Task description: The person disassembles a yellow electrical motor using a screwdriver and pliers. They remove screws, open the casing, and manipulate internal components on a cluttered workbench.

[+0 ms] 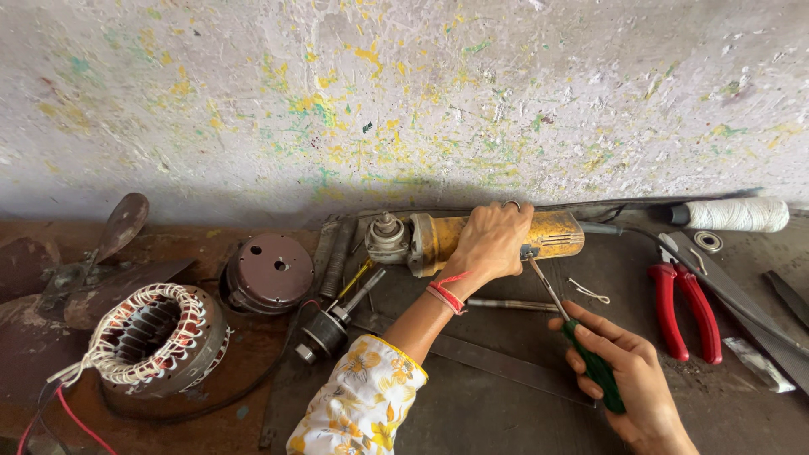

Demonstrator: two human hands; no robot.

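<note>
A yellow angle grinder [552, 233] lies on its side at the foot of the wall, its grey gear head [387, 238] pointing left. My left hand [489, 243] is clamped over the middle of its body. My right hand [625, 383] grips a green-handled screwdriver [595, 367], whose thin shaft [546, 286] slants up to the grinder's body just right of my left hand. A red thread band sits on my left wrist, above a flowered sleeve.
Red-handled pliers [678, 305] lie to the right, with a spool of white thread [737, 214] at the wall. At left stand a wound motor stator [156, 339], a round metal cover [270, 270], a small motor armature [330, 327] and fan blades [118, 226].
</note>
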